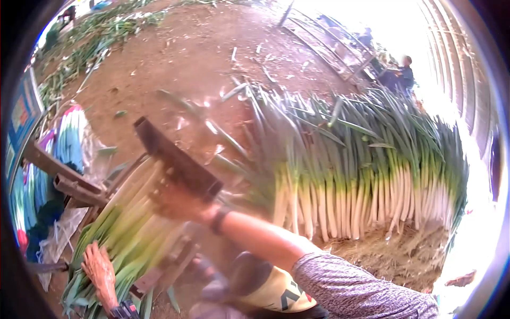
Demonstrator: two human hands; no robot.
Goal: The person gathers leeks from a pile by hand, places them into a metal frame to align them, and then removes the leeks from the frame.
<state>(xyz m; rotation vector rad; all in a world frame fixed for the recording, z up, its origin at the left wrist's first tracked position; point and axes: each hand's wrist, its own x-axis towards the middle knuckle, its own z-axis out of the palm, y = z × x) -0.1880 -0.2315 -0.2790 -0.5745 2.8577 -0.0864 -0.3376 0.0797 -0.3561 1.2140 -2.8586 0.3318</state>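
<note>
Mottled knit covers the right arm as a sleeve [356, 282], ridged with soft folds. Its right hand [180, 199] is blurred over the pale end of the leek bundle [125, 212], so I cannot tell whether that grip is apart or clamped. A dark band [219, 219] circles the wrist.

The bundle lies aslant on a rack [79, 189], its smooth, whitish shafts at the far end and its flat, ribbed leaves spilling over the near left corner. There the left hand [100, 268] rests on the greens, fingers extended and the grip not closed round them; a black watch [125, 310] sits at that wrist.

Dark, straight and hard-edged, a bar [178, 159] crosses the rack's far end and hides some of the shafts. Square, hollow beam ends jut from the rack's left edge beside glossy blue strips [69, 138].

Torn leaves litter the brown, crumbly ground [175, 48]. Toward its right edge stands a dense row of leeks [366, 159], with a person [405, 77] behind it and a ribbed wall [451, 53] alongside.
</note>
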